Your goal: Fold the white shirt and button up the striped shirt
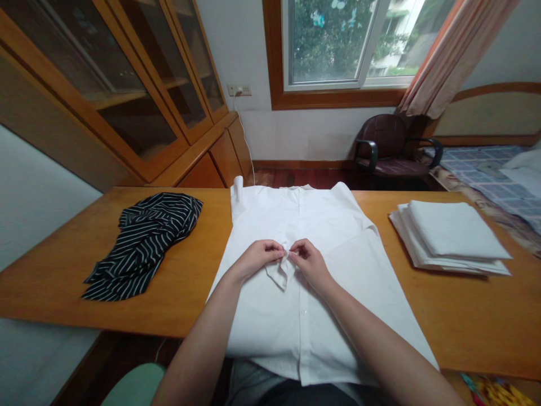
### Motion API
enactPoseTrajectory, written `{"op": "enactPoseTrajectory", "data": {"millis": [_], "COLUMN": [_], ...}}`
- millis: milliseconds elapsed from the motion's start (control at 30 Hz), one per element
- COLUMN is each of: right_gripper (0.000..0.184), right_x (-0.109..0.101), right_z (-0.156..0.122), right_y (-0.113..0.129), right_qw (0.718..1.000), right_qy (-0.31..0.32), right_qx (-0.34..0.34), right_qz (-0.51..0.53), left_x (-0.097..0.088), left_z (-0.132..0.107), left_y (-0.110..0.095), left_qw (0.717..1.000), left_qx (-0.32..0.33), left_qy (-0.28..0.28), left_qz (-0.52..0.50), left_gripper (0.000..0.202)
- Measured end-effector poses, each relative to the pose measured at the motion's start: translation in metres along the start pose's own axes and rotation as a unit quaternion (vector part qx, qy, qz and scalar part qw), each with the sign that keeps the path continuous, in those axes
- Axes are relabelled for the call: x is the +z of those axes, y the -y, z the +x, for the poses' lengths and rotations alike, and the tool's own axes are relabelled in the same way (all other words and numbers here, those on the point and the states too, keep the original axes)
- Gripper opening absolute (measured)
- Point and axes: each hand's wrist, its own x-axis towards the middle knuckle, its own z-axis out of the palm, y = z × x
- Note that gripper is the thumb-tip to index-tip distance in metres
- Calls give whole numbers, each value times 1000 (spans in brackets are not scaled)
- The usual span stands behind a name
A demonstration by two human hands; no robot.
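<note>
A white button-up shirt lies spread on the wooden table, its lower edge hanging over the near edge toward me. My left hand and my right hand meet at the shirt's middle. Both pinch a small raised fold of the white fabric at the front placket, fingers closed on it. The row of buttons runs from this fold down to the near edge.
A crumpled black-and-white striped garment lies on the table's left part. A stack of folded white cloths sits at the right. Behind the table are a glass-front wooden cabinet, a dark armchair under the window, and a bed.
</note>
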Motion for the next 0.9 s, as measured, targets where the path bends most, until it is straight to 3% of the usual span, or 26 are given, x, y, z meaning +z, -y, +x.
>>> {"op": "enactPoseTrajectory", "data": {"millis": [167,300,567,900], "right_gripper": [26,19,7,12], "right_x": [-1,-3,-2,-1], "right_z": [1,2,2,0], "right_y": [-1,4,4,2], "right_qw": [998,991,986,983], "right_qy": [52,73,62,54], "right_qx": [-20,-85,-117,-131], "right_qz": [-2,-71,-103,-116], "left_x": [-6,-8,-9,-12], "left_z": [1,0,1,-2], "left_y": [7,6,7,11], "left_qw": [998,997,995,994], "left_qx": [-14,-15,-25,-33], "left_qy": [34,53,55,66], "left_qz": [-45,-52,-76,-81], "left_gripper": [26,27,26,29]}}
